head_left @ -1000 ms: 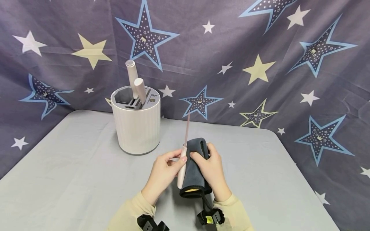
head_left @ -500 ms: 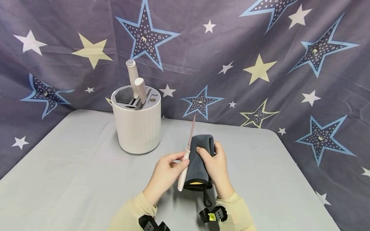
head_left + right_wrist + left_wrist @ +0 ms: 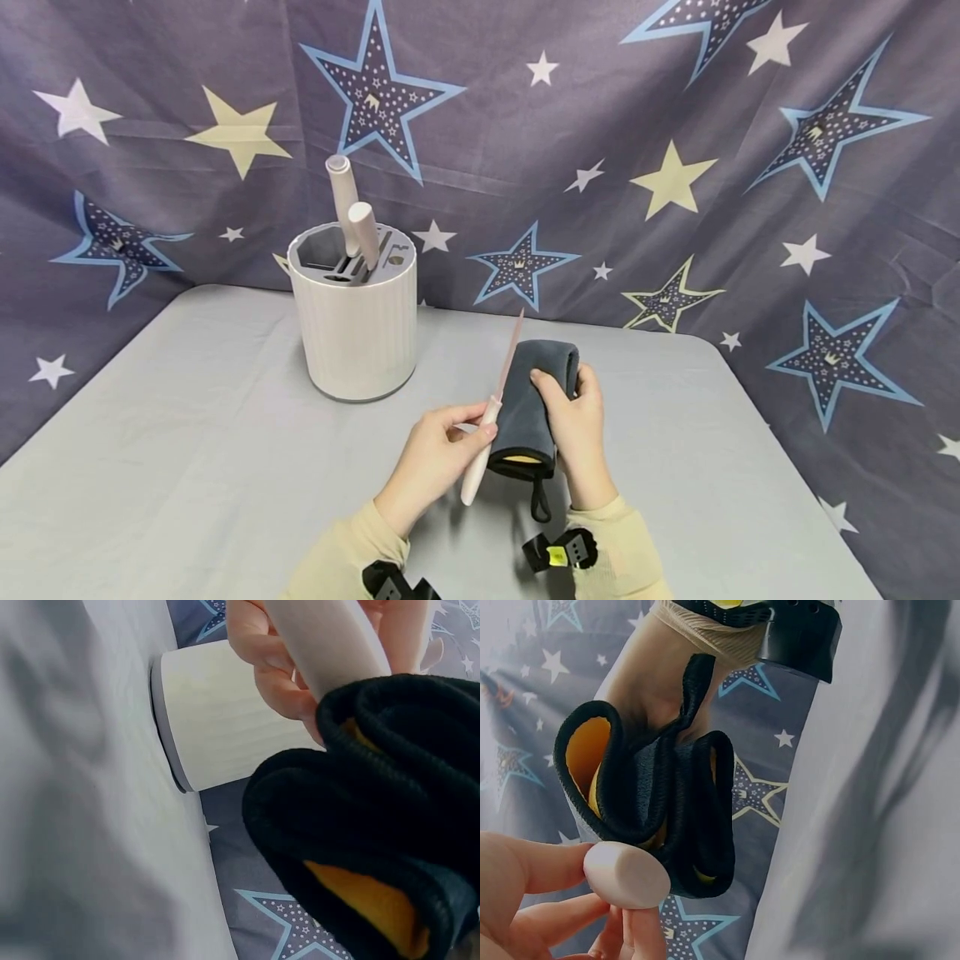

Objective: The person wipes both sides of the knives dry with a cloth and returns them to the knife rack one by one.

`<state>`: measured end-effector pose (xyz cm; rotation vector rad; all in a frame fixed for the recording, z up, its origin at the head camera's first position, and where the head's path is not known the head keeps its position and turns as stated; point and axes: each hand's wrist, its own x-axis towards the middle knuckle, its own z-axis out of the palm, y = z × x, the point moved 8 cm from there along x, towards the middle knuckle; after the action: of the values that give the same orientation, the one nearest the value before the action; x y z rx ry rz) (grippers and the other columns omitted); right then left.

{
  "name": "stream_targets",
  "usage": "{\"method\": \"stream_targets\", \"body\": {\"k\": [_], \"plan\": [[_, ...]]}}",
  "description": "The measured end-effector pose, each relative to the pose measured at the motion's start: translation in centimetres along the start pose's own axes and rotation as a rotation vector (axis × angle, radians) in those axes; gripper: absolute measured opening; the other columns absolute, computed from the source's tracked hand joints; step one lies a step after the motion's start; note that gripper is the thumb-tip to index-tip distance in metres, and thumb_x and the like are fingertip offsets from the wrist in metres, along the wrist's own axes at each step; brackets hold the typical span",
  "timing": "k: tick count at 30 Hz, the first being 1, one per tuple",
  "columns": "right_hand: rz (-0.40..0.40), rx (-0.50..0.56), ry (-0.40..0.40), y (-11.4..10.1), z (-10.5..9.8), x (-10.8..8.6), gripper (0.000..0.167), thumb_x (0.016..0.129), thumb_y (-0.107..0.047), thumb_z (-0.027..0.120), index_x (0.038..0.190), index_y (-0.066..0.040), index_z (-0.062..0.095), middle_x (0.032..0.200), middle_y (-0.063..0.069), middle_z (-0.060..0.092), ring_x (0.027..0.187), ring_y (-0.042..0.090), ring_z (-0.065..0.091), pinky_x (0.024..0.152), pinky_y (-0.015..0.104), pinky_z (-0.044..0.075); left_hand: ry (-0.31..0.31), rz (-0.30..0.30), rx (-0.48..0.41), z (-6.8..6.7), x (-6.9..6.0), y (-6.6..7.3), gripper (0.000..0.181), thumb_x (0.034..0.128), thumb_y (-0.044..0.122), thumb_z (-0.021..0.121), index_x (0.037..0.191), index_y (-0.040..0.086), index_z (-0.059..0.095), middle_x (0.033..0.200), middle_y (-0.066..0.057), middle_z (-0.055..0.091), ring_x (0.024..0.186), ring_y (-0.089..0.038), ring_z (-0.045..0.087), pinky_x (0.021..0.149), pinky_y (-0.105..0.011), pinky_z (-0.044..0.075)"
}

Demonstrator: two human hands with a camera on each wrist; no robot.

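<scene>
Between its thumb and fingers my left hand [image 3: 435,454] pinches the pale handle of a knife [image 3: 483,454], whose thin pinkish blade points up and away, tilted right. A folded dark grey cloth [image 3: 525,408] with black edging, a hanging loop and a yellow inner side is gripped by my right hand [image 3: 577,429], thumb on top. The cloth lies close beside the blade; whether they touch I cannot tell. In the left wrist view the handle's butt end [image 3: 626,874] sits in front of the cloth's folds [image 3: 649,795]. Cloth folds hide most of my right fingers.
A white ribbed knife holder [image 3: 356,333] stands at the back left of the grey table [image 3: 187,467]. Two pale handles [image 3: 352,217] stick up from its slots. Behind the table hangs a star-patterned curtain [image 3: 585,108].
Both hands have shifted a little to the right. The cloth has moved right and farther from me, along the blade. The knife now tilts more to the right.
</scene>
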<state>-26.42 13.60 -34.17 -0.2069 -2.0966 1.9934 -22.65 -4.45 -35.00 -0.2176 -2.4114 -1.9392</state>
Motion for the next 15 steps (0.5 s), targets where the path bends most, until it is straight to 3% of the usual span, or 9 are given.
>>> {"method": "stream_targets", "body": {"k": [5,15], "plan": [[0.002,0.038,0.012,-0.06,-0.22,0.10,0.031,0.091,-0.017,0.066,0.111,-0.001,0.050,0.094,0.010,0.059,0.063,0.013,0.066,0.057,0.029,0.056,-0.008,-0.002,0.021,0.16,-0.16,0.04,0.034,0.0876,0.012,0.072,0.118,-0.001,0.070,0.108,-0.015,0.072,0.071,-0.013,0.067,0.063,-0.025,0.052],[-0.021,-0.062,-0.020,-0.35,0.37,-0.38,0.033,0.090,-0.020,0.068,0.113,-0.001,0.054,0.094,0.014,0.061,0.062,0.013,0.065,0.057,0.029,0.056,0.014,-0.006,0.018,0.07,-0.01,-0.21,0.033,0.0879,0.011,0.072,0.119,0.000,0.070,0.106,-0.013,0.072,0.072,-0.013,0.068,0.060,-0.025,0.051]]}}
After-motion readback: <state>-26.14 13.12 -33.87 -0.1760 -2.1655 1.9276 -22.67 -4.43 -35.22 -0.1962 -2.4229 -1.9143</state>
